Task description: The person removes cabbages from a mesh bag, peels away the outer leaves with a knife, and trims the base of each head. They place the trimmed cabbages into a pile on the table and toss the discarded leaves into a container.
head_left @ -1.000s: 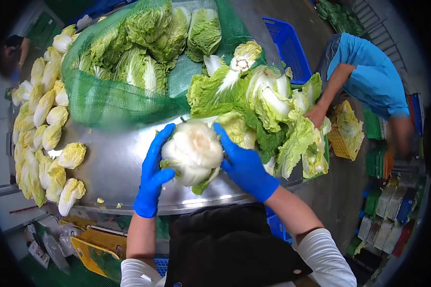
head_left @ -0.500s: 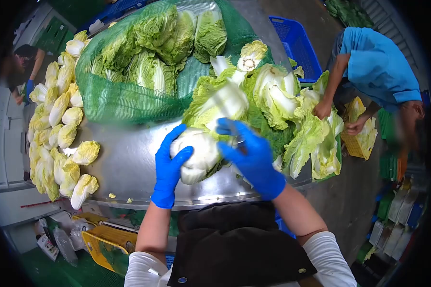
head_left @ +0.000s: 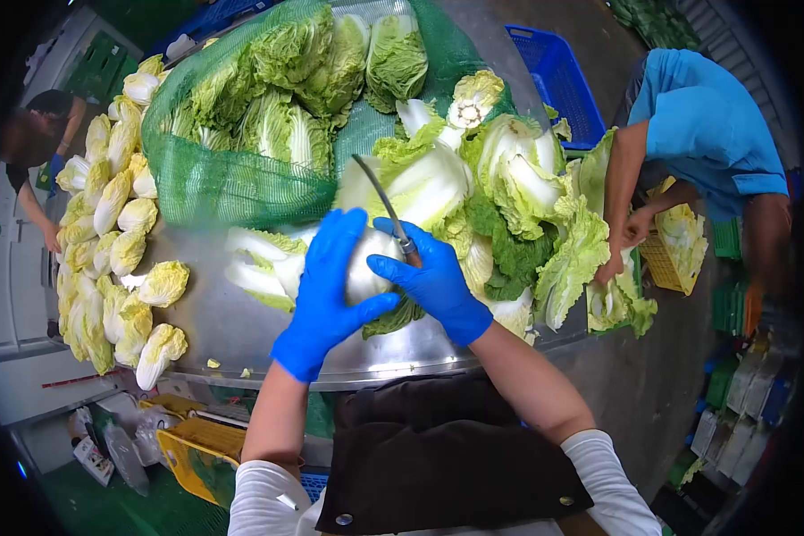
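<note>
A pale cabbage head [head_left: 366, 268] lies over the metal table between my gloved hands. My left hand [head_left: 330, 290] is wrapped against its left side. My right hand [head_left: 433, 277] is closed round the wooden handle of a curved knife [head_left: 386, 198], whose blade points up and to the left, and its fingers rest by the cabbage's right side. A loose leaf [head_left: 263, 268] lies left of my left hand. Large cut leaves [head_left: 429, 183] are heaped just beyond my right hand.
A green net sack [head_left: 241, 188] of whole cabbages lies behind. Trimmed yellow heads [head_left: 138, 219] are piled at the left. A co-worker in a blue shirt [head_left: 710, 125] bends over leaves at the right, near a blue crate [head_left: 558, 85]. Another person [head_left: 49, 134] stands far left.
The knife now shows clearly, blade up. My left hand has turned over the cabbage's side, and my right hand has moved left. A leaf now lies to the left. The co-worker's hands have moved.
</note>
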### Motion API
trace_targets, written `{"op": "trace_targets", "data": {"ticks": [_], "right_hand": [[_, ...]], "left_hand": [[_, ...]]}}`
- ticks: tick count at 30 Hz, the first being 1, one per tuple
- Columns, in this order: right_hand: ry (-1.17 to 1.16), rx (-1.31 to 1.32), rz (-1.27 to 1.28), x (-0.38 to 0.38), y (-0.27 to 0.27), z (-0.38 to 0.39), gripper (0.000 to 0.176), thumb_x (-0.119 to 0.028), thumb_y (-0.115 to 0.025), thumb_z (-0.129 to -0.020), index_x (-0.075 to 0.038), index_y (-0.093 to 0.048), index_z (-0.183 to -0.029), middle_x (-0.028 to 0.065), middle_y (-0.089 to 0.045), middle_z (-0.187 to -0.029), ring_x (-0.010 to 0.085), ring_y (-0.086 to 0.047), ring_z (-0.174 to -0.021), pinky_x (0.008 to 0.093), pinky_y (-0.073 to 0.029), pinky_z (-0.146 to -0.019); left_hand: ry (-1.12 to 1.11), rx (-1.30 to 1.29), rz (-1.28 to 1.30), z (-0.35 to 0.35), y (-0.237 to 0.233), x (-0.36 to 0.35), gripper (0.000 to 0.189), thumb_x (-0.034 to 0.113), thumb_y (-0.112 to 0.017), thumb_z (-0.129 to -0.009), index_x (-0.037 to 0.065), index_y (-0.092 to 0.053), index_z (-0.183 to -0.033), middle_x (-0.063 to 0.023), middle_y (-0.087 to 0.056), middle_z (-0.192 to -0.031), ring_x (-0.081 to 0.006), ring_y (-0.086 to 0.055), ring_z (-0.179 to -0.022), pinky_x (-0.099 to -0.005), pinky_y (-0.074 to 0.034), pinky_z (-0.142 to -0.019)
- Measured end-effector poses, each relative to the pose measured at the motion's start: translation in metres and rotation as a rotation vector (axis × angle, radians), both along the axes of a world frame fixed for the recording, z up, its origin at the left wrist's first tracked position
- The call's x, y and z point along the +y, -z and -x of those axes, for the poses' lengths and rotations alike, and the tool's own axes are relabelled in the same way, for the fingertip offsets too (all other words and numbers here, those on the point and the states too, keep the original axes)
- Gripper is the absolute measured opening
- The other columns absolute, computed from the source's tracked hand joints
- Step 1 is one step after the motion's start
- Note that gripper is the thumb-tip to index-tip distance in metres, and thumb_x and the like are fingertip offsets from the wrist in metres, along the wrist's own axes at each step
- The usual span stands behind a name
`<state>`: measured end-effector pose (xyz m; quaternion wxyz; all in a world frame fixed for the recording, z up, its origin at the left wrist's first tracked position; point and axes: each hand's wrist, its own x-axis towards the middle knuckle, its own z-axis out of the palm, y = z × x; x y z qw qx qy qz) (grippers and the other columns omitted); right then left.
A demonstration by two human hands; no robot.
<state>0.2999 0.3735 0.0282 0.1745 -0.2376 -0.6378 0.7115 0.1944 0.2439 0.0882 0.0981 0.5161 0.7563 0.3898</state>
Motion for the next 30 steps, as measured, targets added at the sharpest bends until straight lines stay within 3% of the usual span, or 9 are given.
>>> {"op": "trace_targets", "data": {"ticks": [1,6,8,12,16,21,24,25,30], "right_hand": [[0.014,0.003,-0.016,-0.004,-0.008,-0.003,0.053,-0.034,-0.077,-0.078,-0.006,-0.061,-0.120,0.0006,-0.056,-0.077,0.0078,-0.048,-0.069,0.0244,-0.044,-0.063],[0.133,-0.157,-0.252,0.014,0.018,-0.045,0.043,-0.028,-0.075,-0.079,-0.006,-0.064,-0.115,0.0075,-0.069,-0.096,0.0121,-0.063,-0.083,0.0281,-0.051,-0.076],[0.125,-0.373,-0.529,0.042,0.038,-0.064,0.043,-0.027,-0.074,-0.078,-0.006,-0.064,-0.115,0.0079,-0.068,-0.090,0.0101,-0.061,-0.077,0.0267,-0.050,-0.073],[0.119,-0.205,-0.361,0.027,-0.050,-0.035,0.046,-0.028,-0.071,-0.078,-0.009,-0.062,-0.119,0.0151,-0.068,-0.089,0.0247,-0.066,-0.077,0.0343,-0.052,-0.070],[-0.012,-0.133,-0.435,-0.008,-0.029,0.008,0.046,-0.035,-0.071,-0.080,-0.010,-0.063,-0.118,0.0160,-0.067,-0.085,0.0270,-0.065,-0.072,0.0351,-0.050,-0.066],[-0.003,-0.069,-0.290,-0.014,-0.024,0.004,0.041,-0.040,-0.068,-0.082,-0.010,-0.067,-0.110,0.0157,-0.068,-0.085,0.0290,-0.067,-0.076,0.0362,-0.052,-0.068],[-0.017,-0.191,-0.398,-0.019,-0.028,0.007,0.037,-0.028,-0.071,-0.083,-0.004,-0.066,-0.111,0.0124,-0.071,-0.094,0.0183,-0.068,-0.081,0.0308,-0.051,-0.074],[0.009,-0.142,-0.422,-0.020,-0.025,0.009,0.038,-0.033,-0.070,-0.082,-0.006,-0.066,-0.110,0.0137,-0.070,-0.092,0.0223,-0.068,-0.080,0.0329,-0.052,-0.072],[0.064,-0.084,-0.462,-0.025,-0.015,0.010,0.042,-0.041,-0.068,-0.082,-0.008,-0.067,-0.107,0.0164,-0.068,-0.088,0.0309,-0.067,-0.077,0.0371,-0.053,-0.069]], "left_hand": [[0.047,0.133,0.027,0.010,0.022,-0.004,0.079,0.029,-0.082,-0.065,0.004,-0.048,-0.132,-0.0172,-0.046,-0.136,-0.0362,-0.041,-0.128,-0.0452,-0.034,-0.107],[-0.065,-0.044,-0.060,0.023,0.023,-0.021,0.084,0.031,-0.085,-0.061,0.003,-0.048,-0.130,-0.0172,-0.048,-0.131,-0.0337,-0.045,-0.123,-0.0431,-0.035,-0.106],[-0.113,-0.074,-0.043,0.022,0.021,-0.029,0.087,0.031,-0.086,-0.060,0.003,-0.045,-0.132,-0.0172,-0.046,-0.132,-0.0332,-0.044,-0.123,-0.0424,-0.035,-0.106],[-0.230,-0.158,-0.063,-0.001,0.028,-0.022,0.097,0.033,-0.086,-0.060,0.004,-0.038,-0.139,-0.0174,-0.042,-0.137,-0.0332,-0.041,-0.126,-0.0421,-0.032,-0.107],[-0.121,-0.107,-0.069,-0.009,0.033,-0.022,0.101,0.032,-0.086,-0.058,0.003,-0.035,-0.140,-0.0171,-0.041,-0.139,-0.0335,-0.040,-0.128,-0.0422,-0.032,-0.108],[0.001,-0.396,-0.120,0.021,0.016,-0.031,0.064,0.024,-0.073,-0.077,0.002,-0.049,-0.131,-0.0142,-0.053,-0.130,-0.0268,-0.049,-0.121,-0.0379,-0.035,-0.105],[-0.180,-0.357,-0.216,0.008,0.039,-0.017,0.031,0.017,-0.060,-0.089,-0.001,-0.062,-0.115,-0.0159,-0.063,-0.112,-0.0264,-0.059,-0.106,-0.0361,-0.043,-0.095],[-0.266,-0.259,-0.333,0.003,0.040,-0.013,0.025,0.017,-0.056,-0.091,-0.002,-0.066,-0.105,-0.0169,-0.067,-0.101,-0.0272,-0.064,-0.096,-0.0360,-0.047,-0.089],[-0.433,-0.001,-0.413,0.004,0.053,-0.017,0.030,0.021,-0.051,-0.095,-0.005,-0.067,-0.094,-0.0151,-0.069,-0.089,-0.0245,-0.065,-0.079,-0.0357,-0.050,-0.076]]}}
